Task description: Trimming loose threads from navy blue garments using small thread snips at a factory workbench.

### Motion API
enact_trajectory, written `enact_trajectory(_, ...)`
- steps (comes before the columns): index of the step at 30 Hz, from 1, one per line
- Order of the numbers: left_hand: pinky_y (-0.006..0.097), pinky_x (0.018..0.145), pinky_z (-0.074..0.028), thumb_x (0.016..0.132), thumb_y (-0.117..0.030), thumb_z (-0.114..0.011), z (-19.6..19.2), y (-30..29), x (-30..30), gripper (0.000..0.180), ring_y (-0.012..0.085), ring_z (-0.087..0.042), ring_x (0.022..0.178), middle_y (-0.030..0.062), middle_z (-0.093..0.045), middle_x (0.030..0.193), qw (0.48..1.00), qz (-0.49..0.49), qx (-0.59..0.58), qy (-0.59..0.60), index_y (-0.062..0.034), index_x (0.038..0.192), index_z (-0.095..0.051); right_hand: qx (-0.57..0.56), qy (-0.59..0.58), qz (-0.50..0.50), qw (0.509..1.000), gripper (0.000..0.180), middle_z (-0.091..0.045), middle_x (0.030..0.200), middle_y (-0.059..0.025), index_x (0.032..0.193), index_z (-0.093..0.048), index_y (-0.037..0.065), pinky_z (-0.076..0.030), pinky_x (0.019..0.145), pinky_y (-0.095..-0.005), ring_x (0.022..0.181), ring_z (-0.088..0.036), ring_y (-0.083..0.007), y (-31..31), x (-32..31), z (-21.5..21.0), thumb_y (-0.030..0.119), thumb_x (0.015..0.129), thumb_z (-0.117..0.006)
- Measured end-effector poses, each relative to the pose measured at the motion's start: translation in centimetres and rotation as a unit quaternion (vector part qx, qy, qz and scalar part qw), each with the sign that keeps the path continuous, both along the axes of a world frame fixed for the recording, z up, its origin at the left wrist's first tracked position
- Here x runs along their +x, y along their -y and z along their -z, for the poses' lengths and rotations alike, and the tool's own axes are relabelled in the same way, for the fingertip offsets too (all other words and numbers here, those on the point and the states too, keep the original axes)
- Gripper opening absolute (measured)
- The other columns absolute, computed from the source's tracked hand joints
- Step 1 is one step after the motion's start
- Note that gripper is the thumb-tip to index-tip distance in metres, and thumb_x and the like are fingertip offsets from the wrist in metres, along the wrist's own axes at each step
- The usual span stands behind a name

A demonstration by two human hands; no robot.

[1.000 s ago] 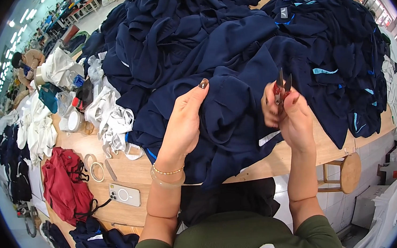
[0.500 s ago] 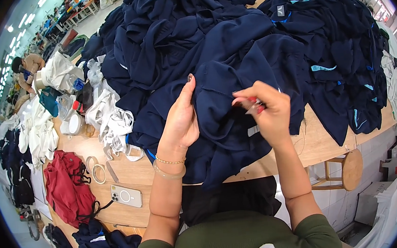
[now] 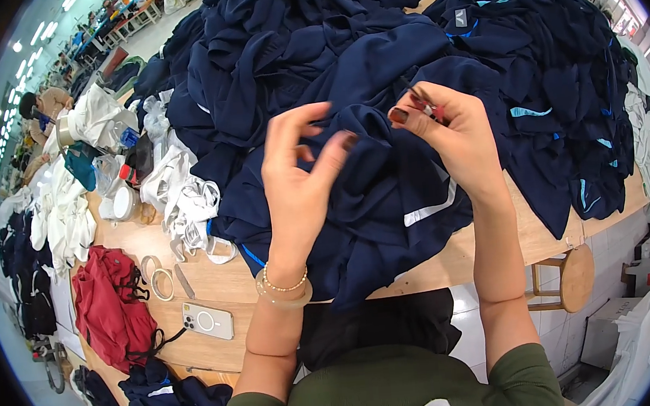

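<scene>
No legible text, grey garment label [image 3: 460,18] seemingly too small

Dark-green short-sleeved top [image 3: 372,388], beaded bracelet [image 3: 285,288]

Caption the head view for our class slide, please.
Left hand open, right hand gripping red-handled snips above heaped navy garments.

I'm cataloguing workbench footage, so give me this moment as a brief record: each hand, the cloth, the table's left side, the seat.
Left hand: open, thumb and fingers apart, over navy cloth; contact unclear
Right hand: closed around red-handled snips
Cloth: heaped in folds across the wooden table, a white strip showing near the right forearm
Table's left side: red bundle, phone
Seat: wooden stool at the right, below the table edge
</scene>
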State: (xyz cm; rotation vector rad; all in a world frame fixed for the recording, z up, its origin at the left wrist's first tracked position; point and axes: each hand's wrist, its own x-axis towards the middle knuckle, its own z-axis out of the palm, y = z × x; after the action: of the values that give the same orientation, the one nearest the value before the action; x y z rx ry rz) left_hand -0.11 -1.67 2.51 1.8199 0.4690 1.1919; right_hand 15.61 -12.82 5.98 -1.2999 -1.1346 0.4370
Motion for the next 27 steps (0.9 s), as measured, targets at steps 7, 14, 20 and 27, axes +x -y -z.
enact_trajectory(7,0.026,0.061,-0.045,0.078,-0.002,-0.071,-2.4,0.2,0.4,0.014,0.0169,-0.06,0.068,0.0061,-0.065,0.08,0.989,0.125,0.031,-0.078,0.0011,0.092,-0.07,-0.017,0.075,-0.053,0.996,0.01,-0.052,0.063,0.0014,0.078,-0.059,-0.003,-0.038,0.053,-0.0205,0.062,-0.044,-0.0021,-1.8,-1.7,-2.5,0.003,0.085,-0.063)
enact_trajectory(14,0.02,0.051,-0.043,0.084,0.003,-0.064,-2.4,-0.2,-1.5,0.006,0.0067,-0.057,0.056,0.0049,-0.065,0.077,0.985,0.134,-0.039,-0.103,0.0039,0.087,-0.069,0.009,-0.036,-0.03,0.999,0.01,-0.059,0.079,0.0014,0.099,-0.054,0.001,-0.04,0.064,-0.0187,0.071,-0.049,-0.0029,0.2,-1.3,-1.0,0.007,0.092,-0.058)
enact_trajectory(20,0.019,0.052,-0.043,0.085,0.007,-0.058,-1.9,-0.6,-1.9,0.01,0.0055,-0.055,0.057,0.0043,-0.065,0.075,0.989,0.117,-0.077,-0.037,0.0047,0.087,-0.068,-0.081,0.047,0.011,0.996,0.017,-0.06,0.077,-0.0005,0.089,-0.058,0.0,-0.04,0.062,-0.0185,0.07,-0.053,-0.0043,2.7,-0.7,0.2,0.015,0.09,-0.067)
enact_trajectory(27,0.018,0.052,-0.042,0.086,0.007,-0.058,-2.1,-0.5,-1.9,0.011,0.0045,-0.054,0.058,0.0038,-0.065,0.076,0.986,0.125,-0.105,-0.022,0.0045,0.088,-0.068,-0.062,0.227,0.071,0.969,0.019,-0.062,0.072,-0.0042,0.082,-0.062,-0.003,-0.044,0.059,-0.0202,0.064,-0.058,-0.0079,1.9,-1.1,0.6,0.01,0.078,-0.076)
